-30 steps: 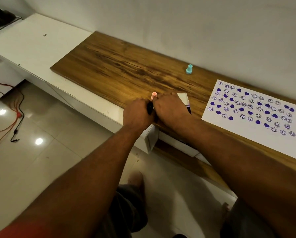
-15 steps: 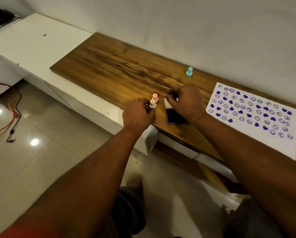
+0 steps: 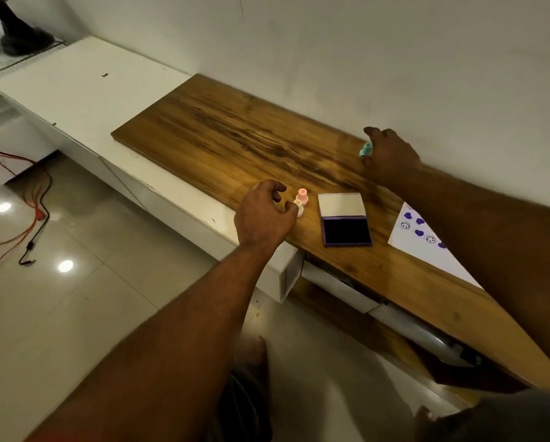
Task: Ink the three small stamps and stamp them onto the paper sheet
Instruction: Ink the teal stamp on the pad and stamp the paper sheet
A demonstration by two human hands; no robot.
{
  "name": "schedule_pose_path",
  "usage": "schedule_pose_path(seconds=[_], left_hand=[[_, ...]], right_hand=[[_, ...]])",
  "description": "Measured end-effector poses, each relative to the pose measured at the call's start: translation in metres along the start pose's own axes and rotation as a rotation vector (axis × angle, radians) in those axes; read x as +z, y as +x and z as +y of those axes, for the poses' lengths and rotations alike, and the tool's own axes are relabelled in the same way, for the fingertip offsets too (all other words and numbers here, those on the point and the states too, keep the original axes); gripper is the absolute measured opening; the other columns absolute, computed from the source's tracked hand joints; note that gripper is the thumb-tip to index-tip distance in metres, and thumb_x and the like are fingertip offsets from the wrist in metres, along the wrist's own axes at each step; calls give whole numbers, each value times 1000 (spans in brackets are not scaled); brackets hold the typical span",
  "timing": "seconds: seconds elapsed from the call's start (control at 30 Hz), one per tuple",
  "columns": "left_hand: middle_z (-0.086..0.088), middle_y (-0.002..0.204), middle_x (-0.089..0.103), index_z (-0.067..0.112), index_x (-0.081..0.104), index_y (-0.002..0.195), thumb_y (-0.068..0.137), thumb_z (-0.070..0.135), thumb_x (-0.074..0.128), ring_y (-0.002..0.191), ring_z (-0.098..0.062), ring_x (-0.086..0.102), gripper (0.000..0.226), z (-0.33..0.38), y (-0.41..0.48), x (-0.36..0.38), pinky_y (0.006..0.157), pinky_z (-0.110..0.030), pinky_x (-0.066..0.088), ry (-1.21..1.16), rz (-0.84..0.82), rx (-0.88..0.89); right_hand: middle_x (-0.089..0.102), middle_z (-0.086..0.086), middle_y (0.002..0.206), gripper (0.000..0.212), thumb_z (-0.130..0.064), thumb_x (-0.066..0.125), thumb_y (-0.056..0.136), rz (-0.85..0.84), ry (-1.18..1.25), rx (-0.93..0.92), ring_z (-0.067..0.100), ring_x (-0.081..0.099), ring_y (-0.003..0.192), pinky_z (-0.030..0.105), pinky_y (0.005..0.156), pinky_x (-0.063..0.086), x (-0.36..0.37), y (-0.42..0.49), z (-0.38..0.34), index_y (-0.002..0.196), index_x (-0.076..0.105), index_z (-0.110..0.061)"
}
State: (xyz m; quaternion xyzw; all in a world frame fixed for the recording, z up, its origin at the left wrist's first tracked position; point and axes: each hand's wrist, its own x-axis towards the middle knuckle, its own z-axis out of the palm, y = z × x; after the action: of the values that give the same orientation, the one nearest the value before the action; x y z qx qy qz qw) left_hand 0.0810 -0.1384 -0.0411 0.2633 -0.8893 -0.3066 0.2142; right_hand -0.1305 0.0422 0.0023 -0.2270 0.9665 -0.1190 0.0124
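Three stamps on the wooden board (image 3: 235, 138): pink stamp (image 3: 302, 196) and cream stamp (image 3: 299, 209) just left of the open ink pad (image 3: 347, 223), teal stamp (image 3: 366, 149) well behind it by the wall (image 3: 362, 59). Left hand (image 3: 264, 215) is relaxed, a fingertip by the cream stamp. Right hand (image 3: 391, 154) is at the teal stamp; can't tell if it grips. Stamped paper sheet (image 3: 417, 247) right of pad. White counter (image 3: 76, 90), glossy tiled floor (image 3: 76, 314) and cables (image 3: 28, 199) far left.

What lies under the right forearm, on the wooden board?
The paper sheet, with purple prints. Only its left corner shows; the right forearm covers the rest.
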Motion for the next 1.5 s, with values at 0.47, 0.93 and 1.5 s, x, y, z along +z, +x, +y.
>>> schedule_pose_path(seconds=[0.47,0.93,1.5], left_hand=[[8,102,69,21,75,112,90,36,74,91,-9,63,26,28,-4,1,71,-30,54,-106,-58,260],[15,100,71,33,77,110,85,51,78,83,0,56,31,70,-20,10,64,-19,40,35,-201,419],[13,97,72,28,76,114,88,47,78,89,-7,62,32,49,-18,8,69,-25,45,107,-245,341]], right_hand=[[77,11,106,29,-33,73,94,182,239,61,29,70,98,37,86,53,-11,-62,24,113,75,-11],[76,-3,101,26,-36,72,95,75,529,-82,4,66,86,13,71,47,-16,-149,-10,115,74,-19],[77,1,97,33,-46,67,96,20,472,-146,12,70,82,17,67,47,3,-137,-17,110,76,-16]])
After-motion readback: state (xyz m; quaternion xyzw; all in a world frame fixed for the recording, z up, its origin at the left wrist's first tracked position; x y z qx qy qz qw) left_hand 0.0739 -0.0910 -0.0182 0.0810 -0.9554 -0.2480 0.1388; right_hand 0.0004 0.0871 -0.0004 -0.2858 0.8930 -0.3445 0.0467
